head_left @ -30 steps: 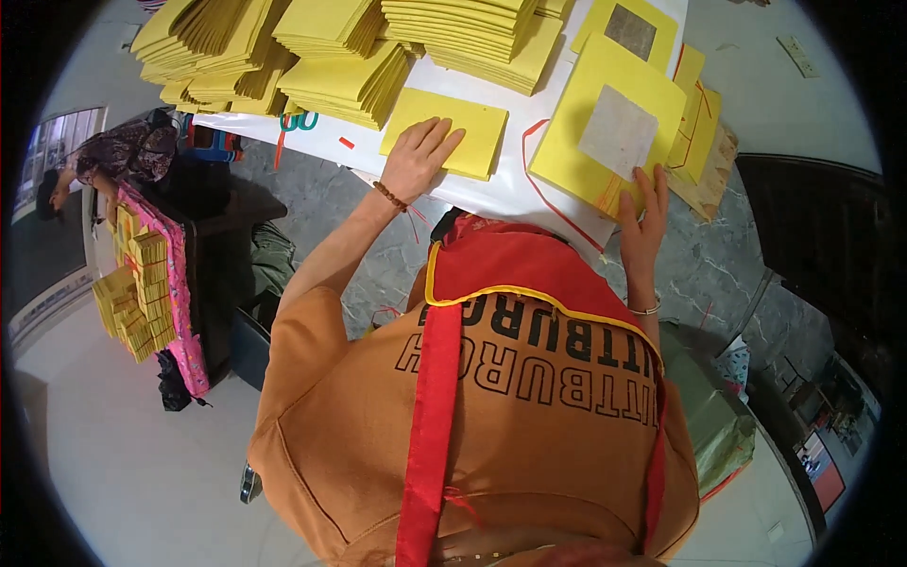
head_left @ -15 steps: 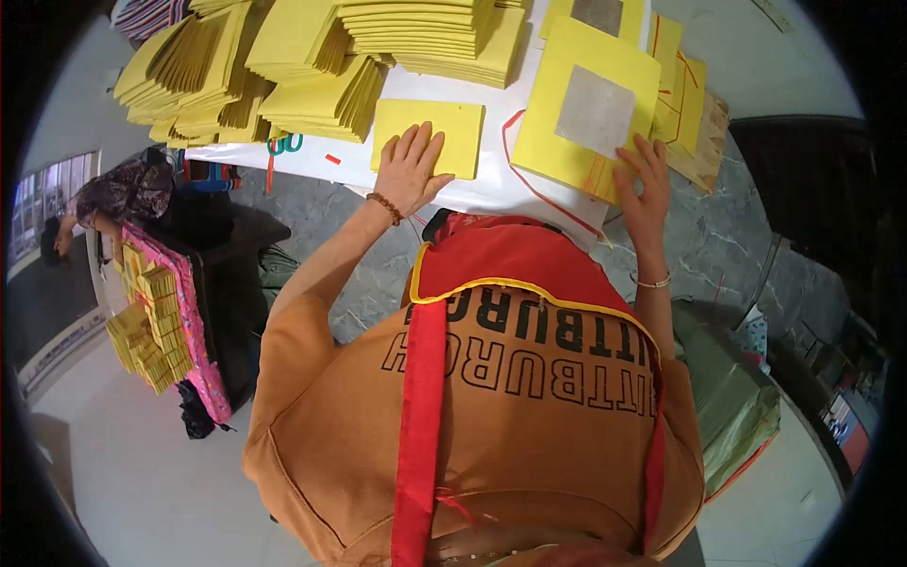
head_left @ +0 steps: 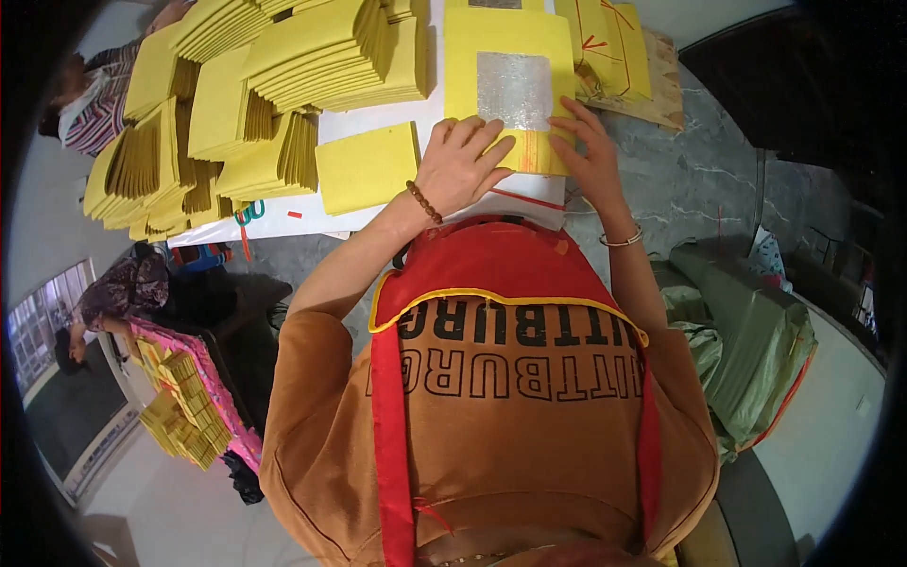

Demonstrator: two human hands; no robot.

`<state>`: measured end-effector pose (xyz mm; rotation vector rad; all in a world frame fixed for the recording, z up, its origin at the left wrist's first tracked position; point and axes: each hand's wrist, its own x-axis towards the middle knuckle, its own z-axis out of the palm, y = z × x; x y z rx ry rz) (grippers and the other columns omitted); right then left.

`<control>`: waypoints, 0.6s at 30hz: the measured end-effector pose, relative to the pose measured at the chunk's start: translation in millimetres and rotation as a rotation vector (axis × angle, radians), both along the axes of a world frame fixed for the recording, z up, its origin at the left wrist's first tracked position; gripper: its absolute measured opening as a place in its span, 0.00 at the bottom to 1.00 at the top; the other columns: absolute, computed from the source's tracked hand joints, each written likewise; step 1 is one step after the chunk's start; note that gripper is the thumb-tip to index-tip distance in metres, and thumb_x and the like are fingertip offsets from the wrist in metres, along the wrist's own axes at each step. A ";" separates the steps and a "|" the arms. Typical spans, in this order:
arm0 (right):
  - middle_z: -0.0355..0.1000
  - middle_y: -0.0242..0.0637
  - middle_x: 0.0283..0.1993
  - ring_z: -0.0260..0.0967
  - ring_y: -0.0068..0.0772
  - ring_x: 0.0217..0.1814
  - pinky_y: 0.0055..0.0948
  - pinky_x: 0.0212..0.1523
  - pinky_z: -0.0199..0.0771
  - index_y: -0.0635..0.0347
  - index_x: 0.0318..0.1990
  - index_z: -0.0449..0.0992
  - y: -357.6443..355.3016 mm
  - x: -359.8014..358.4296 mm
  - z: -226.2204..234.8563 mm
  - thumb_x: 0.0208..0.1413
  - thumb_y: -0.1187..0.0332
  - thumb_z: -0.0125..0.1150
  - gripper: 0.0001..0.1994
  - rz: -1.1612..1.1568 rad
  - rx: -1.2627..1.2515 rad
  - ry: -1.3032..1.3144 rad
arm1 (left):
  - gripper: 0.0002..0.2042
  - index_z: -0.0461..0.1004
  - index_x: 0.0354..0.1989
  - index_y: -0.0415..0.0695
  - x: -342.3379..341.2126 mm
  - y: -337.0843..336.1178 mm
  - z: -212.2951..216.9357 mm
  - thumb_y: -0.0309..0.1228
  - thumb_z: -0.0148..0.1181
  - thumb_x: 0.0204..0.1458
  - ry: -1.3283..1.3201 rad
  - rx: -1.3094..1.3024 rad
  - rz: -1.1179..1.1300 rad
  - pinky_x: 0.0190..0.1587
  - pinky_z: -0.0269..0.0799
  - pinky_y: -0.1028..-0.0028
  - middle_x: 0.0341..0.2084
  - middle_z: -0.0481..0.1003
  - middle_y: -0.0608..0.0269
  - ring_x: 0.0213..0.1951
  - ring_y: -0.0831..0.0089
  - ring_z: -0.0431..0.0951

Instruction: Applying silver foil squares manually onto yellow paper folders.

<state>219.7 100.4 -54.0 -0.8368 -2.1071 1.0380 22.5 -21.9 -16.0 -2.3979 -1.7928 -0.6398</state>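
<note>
A stack of yellow joss paper [head_left: 460, 77] with a silver square on its top sheet lies on the white-covered table [head_left: 351, 223] in front of me. My left hand [head_left: 460, 170] rests on its near left corner, fingers spread and palm down. At the right edge of the same stack, my right hand [head_left: 588, 151] touches the paper with fingers stretched out and apart. Beside my left hand lies a folded yellow paper bundle [head_left: 367, 168], which neither hand touches. A red ribbon [head_left: 531, 198] comes out from under the near edge of the stack.
Piles of folded yellow paper [head_left: 312, 52] fill the table's far left. Teal-handled scissors [head_left: 249, 213] lie at its near edge. Tied yellow bundles [head_left: 612, 47] sit on a wooden board [head_left: 664, 85] to the right. Other people are at the left, one by a pink-covered table [head_left: 215, 387].
My left hand has left the folded bundle and moved right onto the silver-squared stack. My right hand stays at that stack's right edge. The whole view has shifted and turned.
</note>
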 end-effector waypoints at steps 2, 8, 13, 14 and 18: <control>0.65 0.41 0.58 0.61 0.37 0.60 0.31 0.58 0.60 0.59 0.41 0.78 0.4 -0.3 -2.3 0.50 0.72 0.59 0.10 -0.004 -0.045 0.031 | 0.18 0.72 0.46 0.47 -0.7 3.1 -5.3 0.40 0.59 0.47 0.050 -0.008 -0.029 0.46 0.60 0.66 0.47 0.70 0.61 0.45 0.65 0.68; 0.64 0.38 0.59 0.60 0.31 0.60 0.27 0.58 0.58 0.64 0.42 0.78 2.3 2.8 -7.5 0.59 0.67 0.49 0.12 -0.008 -0.356 0.183 | 0.12 0.75 0.41 0.45 -2.9 15.4 -2.4 0.31 0.60 0.46 -0.094 0.113 -0.140 0.31 0.67 0.71 0.29 0.75 0.64 0.30 0.69 0.73; 0.64 0.38 0.58 0.60 0.31 0.60 0.26 0.58 0.57 0.66 0.41 0.77 4.8 3.2 -12.7 0.62 0.64 0.43 0.17 0.004 -0.354 0.220 | 0.07 0.76 0.36 0.44 -6.9 24.2 0.7 0.28 0.59 0.48 -0.256 0.031 -0.079 0.24 0.68 0.68 0.20 0.73 0.60 0.21 0.65 0.72; 0.64 0.38 0.58 0.60 0.30 0.60 0.26 0.58 0.57 0.66 0.41 0.78 4.5 2.7 -13.2 0.63 0.64 0.42 0.18 0.004 -0.377 0.239 | 0.06 0.76 0.35 0.43 -7.3 26.1 2.6 0.28 0.58 0.50 -0.303 0.011 -0.058 0.24 0.68 0.67 0.19 0.72 0.58 0.20 0.63 0.71; 0.63 0.37 0.59 0.56 0.30 0.62 0.27 0.61 0.55 0.70 0.40 0.77 3.3 1.7 -6.6 0.64 0.65 0.38 0.19 0.002 -0.416 0.234 | 0.05 0.76 0.34 0.42 -8.8 30.0 7.4 0.28 0.56 0.51 -0.320 -0.102 -0.002 0.26 0.69 0.66 0.20 0.73 0.55 0.22 0.60 0.73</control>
